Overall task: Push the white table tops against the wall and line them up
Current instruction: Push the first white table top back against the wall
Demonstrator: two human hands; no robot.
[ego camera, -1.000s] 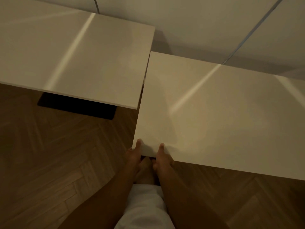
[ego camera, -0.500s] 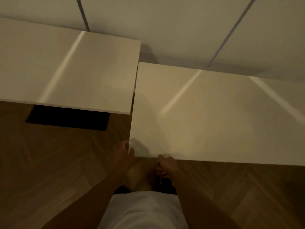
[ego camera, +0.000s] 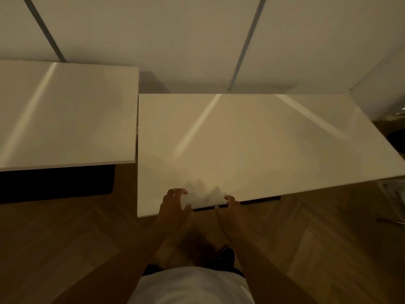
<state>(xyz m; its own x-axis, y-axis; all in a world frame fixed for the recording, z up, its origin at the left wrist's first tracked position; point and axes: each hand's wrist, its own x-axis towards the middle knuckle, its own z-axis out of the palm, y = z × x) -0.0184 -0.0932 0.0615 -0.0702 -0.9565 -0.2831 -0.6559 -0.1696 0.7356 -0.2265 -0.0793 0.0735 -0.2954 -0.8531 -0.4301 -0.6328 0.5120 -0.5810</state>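
Note:
Two white table tops stand side by side before the wall. The left table top lies closer to the wall. The right table top sits offset toward me, with a narrow gap between their side edges and a strip of shadow between its far edge and the wall. My left hand hovers over the right top's near edge, fingers spread and curled. My right hand is at the same edge a little to the right, fingers loosely curled, gripping nothing that I can see.
A black base plate shows under the left table top. Herringbone wood floor runs below. My legs and white shorts are right under the hands. Some dim objects stand at the far right past the table.
The right table top has swung square to the wall and closed up beside the left one. Both hands have shifted right from its near left corner and loosened their hold.

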